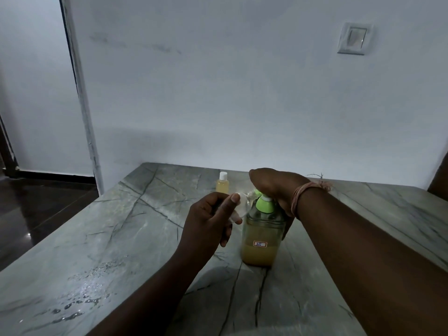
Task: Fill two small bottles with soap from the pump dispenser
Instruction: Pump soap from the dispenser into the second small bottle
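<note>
Pump dispenser (263,235), clear with a green pump top, upright on the grey veined marble table (101,238), about a third full of amber soap, a small label reading 35 on its front. Right hand (275,187) laid over the pump head, fingers curled down around it. Left hand (209,220) just beside, thumb and fingers pinching an empty clear small bottle (243,204) tilted with its mouth at the nozzle. Behind, near the wall, a filled small bottle (222,183) standing capped in white. Water droplets (80,304) at the near left.
</note>
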Demonstrator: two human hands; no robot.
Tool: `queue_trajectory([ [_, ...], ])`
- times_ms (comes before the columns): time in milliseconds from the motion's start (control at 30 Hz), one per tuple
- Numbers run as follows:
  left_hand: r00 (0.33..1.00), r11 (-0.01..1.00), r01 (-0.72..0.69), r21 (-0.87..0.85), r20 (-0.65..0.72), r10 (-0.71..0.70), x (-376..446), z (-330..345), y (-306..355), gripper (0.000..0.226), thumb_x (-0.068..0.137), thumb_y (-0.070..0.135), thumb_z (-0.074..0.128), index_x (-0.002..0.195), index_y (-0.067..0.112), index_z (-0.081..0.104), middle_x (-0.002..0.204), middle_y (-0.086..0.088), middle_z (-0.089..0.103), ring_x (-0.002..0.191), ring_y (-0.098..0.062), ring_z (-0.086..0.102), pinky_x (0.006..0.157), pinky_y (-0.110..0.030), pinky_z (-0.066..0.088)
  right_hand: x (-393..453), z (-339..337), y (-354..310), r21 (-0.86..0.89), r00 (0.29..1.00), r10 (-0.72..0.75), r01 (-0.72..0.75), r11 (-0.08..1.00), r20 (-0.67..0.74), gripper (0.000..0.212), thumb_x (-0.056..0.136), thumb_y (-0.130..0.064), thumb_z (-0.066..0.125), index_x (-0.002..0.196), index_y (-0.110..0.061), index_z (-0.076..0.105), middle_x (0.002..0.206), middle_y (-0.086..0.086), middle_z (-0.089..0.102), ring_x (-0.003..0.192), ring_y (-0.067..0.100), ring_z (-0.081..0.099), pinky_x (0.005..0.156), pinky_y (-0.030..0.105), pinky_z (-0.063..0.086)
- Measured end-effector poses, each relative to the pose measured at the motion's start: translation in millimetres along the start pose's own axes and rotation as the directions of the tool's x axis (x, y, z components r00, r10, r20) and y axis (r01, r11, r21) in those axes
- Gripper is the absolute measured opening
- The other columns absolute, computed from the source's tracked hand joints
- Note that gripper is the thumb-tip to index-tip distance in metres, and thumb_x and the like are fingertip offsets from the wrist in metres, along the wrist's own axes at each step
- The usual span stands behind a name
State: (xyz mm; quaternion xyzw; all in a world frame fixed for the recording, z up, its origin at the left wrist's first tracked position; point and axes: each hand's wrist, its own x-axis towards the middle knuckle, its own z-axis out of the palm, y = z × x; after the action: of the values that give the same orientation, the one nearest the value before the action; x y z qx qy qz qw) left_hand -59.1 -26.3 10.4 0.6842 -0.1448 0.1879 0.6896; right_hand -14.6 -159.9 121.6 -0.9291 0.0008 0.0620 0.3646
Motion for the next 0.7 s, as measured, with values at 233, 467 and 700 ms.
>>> queue_trajectory([
  [233,1.000,1.000,0.011,-0.012,0.007,-0.011,-2.1,1.4,1.9,0.039,0.090,0.044,0.059,0.100,0.006,0.067,0.075,-0.011,0.072,0.045,-0.016,0.052,0.040,-0.025,0.042,3.0,-4.4,4.1,0.133,0.989,0.129,-0.138,0.981,0.075,0.053,0.101,-0.040,0.036,0.143,-0.008,0.037,0.137,0.014,0.047,0.123,0.034,0.046,0.100,0.046,0.037],
  [467,1.000,1.000,-0.005,-0.019,0.008,0.006,0.6,-1.3,2.8,0.043,0.088,0.049,0.059,0.099,0.008,0.066,0.076,-0.011,0.072,0.047,-0.019,0.052,0.041,-0.026,0.043,-3.5,-11.7,-7.8,0.131,0.914,0.336,-0.371,0.920,0.227,0.063,0.087,-0.058,0.041,0.135,-0.018,0.041,0.138,0.019,0.036,0.123,0.051,0.033,0.081,0.076,0.032],
  [700,1.000,1.000,-0.001,-0.020,-0.021,0.000,0.5,0.7,1.1,0.040,0.089,0.045,0.061,0.096,0.007,0.067,0.072,-0.011,0.072,0.046,-0.020,0.050,0.039,-0.026,0.040,-6.1,-4.8,5.5,0.150,0.988,0.154,-0.150,0.977,-0.010,0.046,0.102,-0.033,0.033,0.134,-0.003,0.045,0.130,0.019,0.048,0.078,0.021,0.039,0.095,0.051,0.042],
])
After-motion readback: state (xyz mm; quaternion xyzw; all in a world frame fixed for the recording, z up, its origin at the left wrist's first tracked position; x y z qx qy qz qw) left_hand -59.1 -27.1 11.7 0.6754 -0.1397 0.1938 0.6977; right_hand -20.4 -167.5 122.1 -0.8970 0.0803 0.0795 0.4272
